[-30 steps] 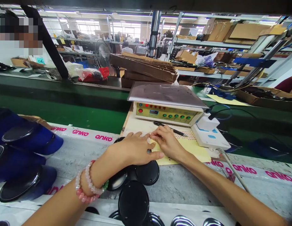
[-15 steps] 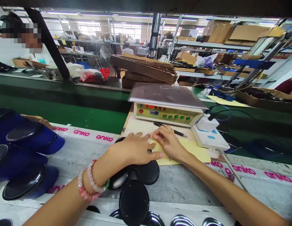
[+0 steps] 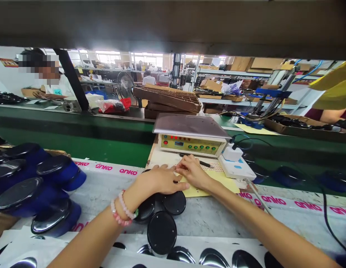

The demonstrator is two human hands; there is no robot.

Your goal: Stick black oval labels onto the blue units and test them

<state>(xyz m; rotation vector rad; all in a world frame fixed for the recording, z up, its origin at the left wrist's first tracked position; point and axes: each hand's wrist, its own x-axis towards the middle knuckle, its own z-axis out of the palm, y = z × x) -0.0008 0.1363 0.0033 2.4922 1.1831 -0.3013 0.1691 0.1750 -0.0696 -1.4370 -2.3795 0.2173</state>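
The left hand (image 3: 162,179) is lying open, gripping nothing, just beside a yellow paper sheet (image 3: 210,190). The right hand (image 3: 192,172) is pressing on the sheet, its grip unclear. Black round discs (image 3: 162,232) are sitting near the sheet.

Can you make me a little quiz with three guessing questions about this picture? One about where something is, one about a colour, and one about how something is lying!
1. Which wrist wears the pink bead bracelet? A right, B left, C neither.
2. What colour is the paper under the right hand? A blue, B pink, C yellow.
3. How is the pen? A lying flat on the dotted board, B standing in a cup, C held in a fist.

1: B, the beads circle the wrist behind the left hand.
2: C, the sheet looks yellow.
3: A, it lies on the board, in no hand.
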